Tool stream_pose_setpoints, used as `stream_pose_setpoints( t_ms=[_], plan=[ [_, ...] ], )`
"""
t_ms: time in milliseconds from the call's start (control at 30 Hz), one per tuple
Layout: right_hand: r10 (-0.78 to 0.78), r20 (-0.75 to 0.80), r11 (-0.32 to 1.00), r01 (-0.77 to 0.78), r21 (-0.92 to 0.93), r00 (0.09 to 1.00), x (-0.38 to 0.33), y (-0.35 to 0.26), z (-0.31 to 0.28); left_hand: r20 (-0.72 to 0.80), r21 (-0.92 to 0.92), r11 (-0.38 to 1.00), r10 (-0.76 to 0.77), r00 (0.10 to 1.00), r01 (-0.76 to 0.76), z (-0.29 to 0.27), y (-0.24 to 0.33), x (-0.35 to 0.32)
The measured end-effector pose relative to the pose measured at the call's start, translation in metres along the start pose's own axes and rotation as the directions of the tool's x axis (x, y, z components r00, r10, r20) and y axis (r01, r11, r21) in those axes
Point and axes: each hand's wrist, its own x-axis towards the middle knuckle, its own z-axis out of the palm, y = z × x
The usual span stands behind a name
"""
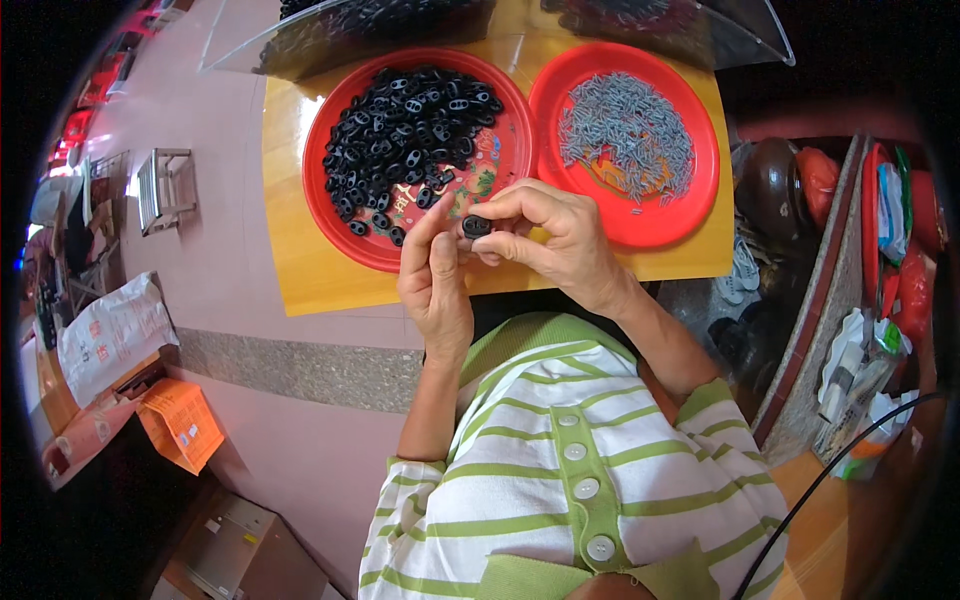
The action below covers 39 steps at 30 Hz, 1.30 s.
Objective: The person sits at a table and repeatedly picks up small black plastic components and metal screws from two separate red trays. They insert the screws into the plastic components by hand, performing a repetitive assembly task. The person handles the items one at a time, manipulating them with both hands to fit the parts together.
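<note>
Over the near rim of the red patterned tray (318, 225), my two hands meet. Thumb and index finger of my right hand (565, 245) pinch a small black plastic piece with two holes (476, 226). My left hand (437, 290) is close against its left side, thumb and fingers drawn together; what they hold, if anything, is hidden. Many similar black two-holed pieces (400, 130) are heaped in the tray. To its right, a plain red tray (708, 190) bears a pile of small grey screw-like pieces (630, 130).
Both trays rest on a yellow wooden table (285, 270). Clear plastic bins (740, 35) holding dark pieces stand along its far edge. At left are a metal stool (163, 190) and an orange basket (180, 425). Bags and jars crowd the right; a black cable (800, 505) crosses the lower right.
</note>
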Motion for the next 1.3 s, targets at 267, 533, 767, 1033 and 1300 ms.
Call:
stream_pose_setpoints(
  t_ms=[267,533,767,1033,1300],
  plan=[
    [-0.057,0.001,0.993,0.057,-0.102,0.998,0.01,-0.008,-0.001,0.055,0.064,0.998,-0.014,0.998,0.01,-0.008,0.004,0.005],
    [-0.271,-0.228,0.917,0.179,-0.356,0.935,0.033,-0.015,-0.048,-0.072,0.279,0.958,0.089,0.993,-0.065,-0.026,0.022,0.022],
    [-0.595,-0.612,0.769,0.148,-0.622,0.521,0.076,-0.047,-0.177,0.147,0.816,0.516,0.25,0.957,-0.261,-0.052,0.028,0.039],
    [-0.487,-0.582,0.67,-0.15,-0.728,0.651,0.067,-0.011,-0.215,0.244,0.874,0.382,0.189,0.951,-0.3,-0.038,0.023,0.041],
    [-0.265,-0.555,0.854,-0.075,-0.514,0.789,0.007,0.006,-0.148,0.404,0.888,0.142,0.208,0.891,-0.437,-0.038,0.015,0.052]
  ],
)
